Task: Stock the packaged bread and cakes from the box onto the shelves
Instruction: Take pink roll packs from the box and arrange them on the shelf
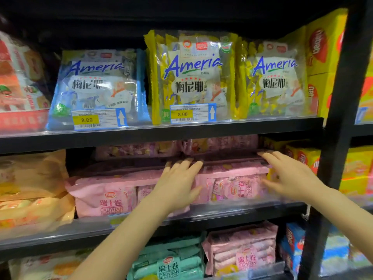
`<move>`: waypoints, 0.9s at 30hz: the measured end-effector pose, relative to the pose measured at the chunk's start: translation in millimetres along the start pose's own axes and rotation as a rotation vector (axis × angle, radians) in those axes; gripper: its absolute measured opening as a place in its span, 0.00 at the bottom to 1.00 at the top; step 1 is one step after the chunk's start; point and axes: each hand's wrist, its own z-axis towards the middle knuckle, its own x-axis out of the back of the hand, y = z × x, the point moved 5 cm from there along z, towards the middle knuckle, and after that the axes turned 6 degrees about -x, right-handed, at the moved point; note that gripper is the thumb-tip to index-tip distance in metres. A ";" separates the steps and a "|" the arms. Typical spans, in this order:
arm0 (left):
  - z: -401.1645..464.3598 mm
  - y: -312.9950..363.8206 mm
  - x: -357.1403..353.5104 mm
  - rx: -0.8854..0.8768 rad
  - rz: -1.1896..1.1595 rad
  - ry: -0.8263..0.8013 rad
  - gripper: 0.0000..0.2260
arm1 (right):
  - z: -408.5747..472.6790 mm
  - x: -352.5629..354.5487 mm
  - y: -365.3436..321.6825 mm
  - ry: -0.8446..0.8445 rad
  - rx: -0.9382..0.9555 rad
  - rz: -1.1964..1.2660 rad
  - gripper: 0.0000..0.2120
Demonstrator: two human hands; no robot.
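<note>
Here both hands reach into the middle shelf (222, 209): the left hand (177, 182) lies flat, fingers spread, on the pink cake packs (232, 178), while the right hand (286, 174) spans the stack's right end, fingers extended, likely squaring it. The box is out of view.

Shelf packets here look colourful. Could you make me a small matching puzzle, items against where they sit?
Items:
1. blue Ameria bag
2. yellow Ameria bag
3. pink cake packs
4. green cake pack

Places:
A. lowest shelf, left of a pink pack
B. top shelf, above the left price tag
C. middle shelf, under both hands
D. top shelf, above the right price tag

Pairs: 1-B, 2-D, 3-C, 4-A
</note>
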 end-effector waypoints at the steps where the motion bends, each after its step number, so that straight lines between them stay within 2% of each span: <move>1: 5.3 4.3 -2.3 -0.007 0.001 -0.010 0.27 | -0.7 -1.1 7.3 -0.031 -0.021 0.004 0.35; 9: 20.2 21.3 -18.0 -0.021 0.018 -0.049 0.24 | -3.6 -15.9 28.2 -0.186 -0.086 -0.050 0.37; 20: 15.9 18.7 -17.3 -0.034 0.032 0.023 0.24 | 4.7 -18.4 23.2 -0.231 -0.101 0.009 0.36; 27: 12.9 10.5 -22.3 -0.035 0.098 -0.019 0.31 | -0.7 -13.8 22.6 -0.165 -0.032 -0.071 0.37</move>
